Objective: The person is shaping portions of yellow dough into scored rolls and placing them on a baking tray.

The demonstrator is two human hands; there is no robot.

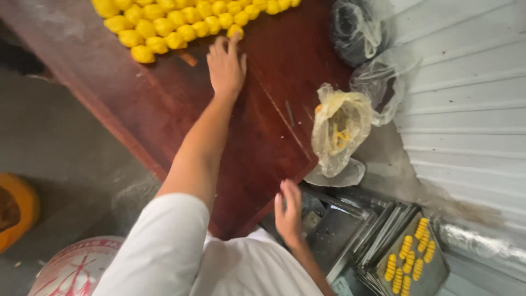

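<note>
Nearest me, my right hand point(288, 212) hangs open and empty off the red table's point(164, 104) near edge. Left hand point(226, 67), flat and spread, touches the yellow dough pieces point(181, 22) at the far edge, probably to steady the rows.

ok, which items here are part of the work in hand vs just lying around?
In hand:
left hand
yellow dough pieces
red-brown board
right hand

Lying about:
plastic bags
metal trays
orange tub
</note>
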